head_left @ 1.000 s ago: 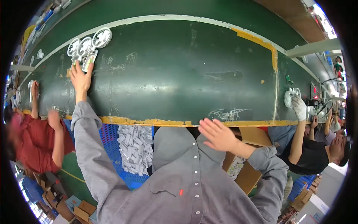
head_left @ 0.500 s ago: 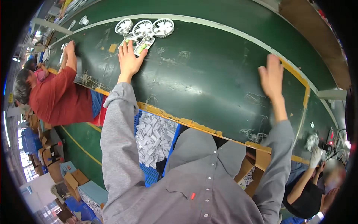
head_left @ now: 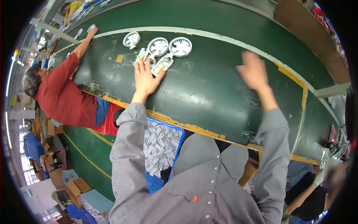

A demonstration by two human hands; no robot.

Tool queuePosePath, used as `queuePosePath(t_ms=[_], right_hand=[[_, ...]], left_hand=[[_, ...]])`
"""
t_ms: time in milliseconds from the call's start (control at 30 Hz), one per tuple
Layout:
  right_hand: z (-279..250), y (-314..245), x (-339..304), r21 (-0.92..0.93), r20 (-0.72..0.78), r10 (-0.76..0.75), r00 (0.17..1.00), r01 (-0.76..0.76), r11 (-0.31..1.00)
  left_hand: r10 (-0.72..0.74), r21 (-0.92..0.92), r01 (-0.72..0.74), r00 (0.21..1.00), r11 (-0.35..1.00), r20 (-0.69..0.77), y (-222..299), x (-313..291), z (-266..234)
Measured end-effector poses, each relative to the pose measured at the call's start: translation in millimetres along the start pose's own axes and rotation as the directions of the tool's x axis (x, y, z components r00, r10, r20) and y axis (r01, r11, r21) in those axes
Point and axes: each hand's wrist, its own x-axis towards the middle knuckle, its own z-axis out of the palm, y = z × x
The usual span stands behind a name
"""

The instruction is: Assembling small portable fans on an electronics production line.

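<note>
Three white handheld fans lie on the green worktop in front of me: a left fan (head_left: pixel 131 39), a middle fan (head_left: pixel 157 46) and a right fan (head_left: pixel 182 47). Green-and-white patches show on the handles. My left hand (head_left: pixel 146 81) rests at the handle ends with fingers stretched forward and thumb spread, touching the handles rather than wrapping round them. Which handles the fingertips press is partly hidden. My right hand (head_left: pixel 255 71) hovers over the right part of the worktop, blurred by motion, thumb apart from the fingers, with nothing visible in it.
Below the worktop's worn yellow edge (head_left: pixel 194 129) stands a blue crate (head_left: pixel 182 143) of small white parts. A cardboard box (head_left: pixel 248 173) sits by my right leg. A co-worker in red (head_left: pixel 63 95) reaches across at the left; another person (head_left: pixel 307 198) works at the right.
My right hand has moved left over the worktop. The left fan's head now lies apart from the middle one. The co-worker at the left reaches farther out. The whole view has shifted slightly.
</note>
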Motion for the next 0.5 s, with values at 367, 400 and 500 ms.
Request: queuePosePath(t_ms=[367, 400, 500], right_hand=[[-72.5, 2.0, -164.4, -0.009, -0.019, 0.252, 0.968, -0.252, 0.968], [-70.7, -26.4, -164.4, 0.038, -0.006, 0.244, 0.970, -0.243, 0.969], [-57.7, -94.0, -162.8, 0.170, -0.045, 0.176, 0.983, -0.166, 0.971]], left_hand=[[0.124, -0.221, -0.109, 0.991, 0.969, 0.053, 125.4, -36.7, -39.0], [0.179, -0.202, -0.168, 0.983, 0.965, 0.039, 131.3, -38.5, -47.6], [0.296, -0.288, -0.307, 0.952, 0.907, -0.082, 144.9, -30.0, -60.3]])
